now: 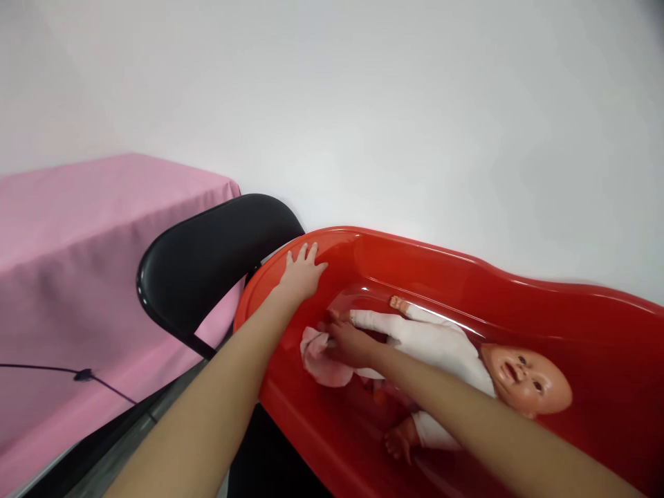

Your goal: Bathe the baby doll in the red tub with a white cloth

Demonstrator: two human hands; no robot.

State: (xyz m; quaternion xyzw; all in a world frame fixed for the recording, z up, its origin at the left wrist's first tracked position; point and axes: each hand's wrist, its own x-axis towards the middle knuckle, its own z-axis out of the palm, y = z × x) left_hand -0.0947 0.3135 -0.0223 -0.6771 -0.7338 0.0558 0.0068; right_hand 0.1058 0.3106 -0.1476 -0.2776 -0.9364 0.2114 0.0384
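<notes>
A red plastic baby tub [446, 259] fills the lower right. In it lies a baby doll [440, 346] in white clothing, head toward the right and feet toward the left. My left hand [301, 273] rests flat, fingers spread, on the tub's left rim and inner wall. Down inside the tub, my right hand [350, 342] grips a pink cloth [319, 360] beside the doll's leg. The tub's floor looks wet and glossy.
A black folding chair [207, 259] stands just left of the tub, its backrest near my left hand. A table under a pink cloth [77, 235] lies at the left, with a thin black cable [77, 375] hanging across its side. A white wall is behind.
</notes>
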